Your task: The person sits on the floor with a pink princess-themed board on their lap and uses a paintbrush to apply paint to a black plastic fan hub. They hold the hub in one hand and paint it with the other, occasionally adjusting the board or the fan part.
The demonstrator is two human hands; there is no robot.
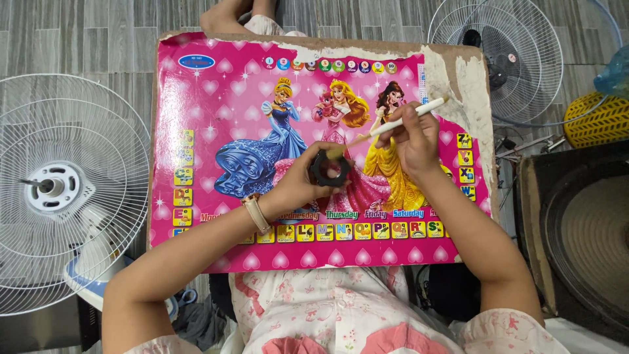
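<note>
A black ring-shaped part (329, 168) sits above the middle of the pink picture board (216, 118), pinched in the left hand (296, 183). The right hand (416, 141), just beside it, grips a white-handled brush (393, 124), its bristles touching the ring. White fan grilles (62, 190) flank the board.

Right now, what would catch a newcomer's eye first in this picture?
The bright pink picture board across the person's lap fills the middle. Above it, the left hand grips a black ring-shaped part while the right hand holds a white brush to it. A white fan grille lies at the left.
</note>
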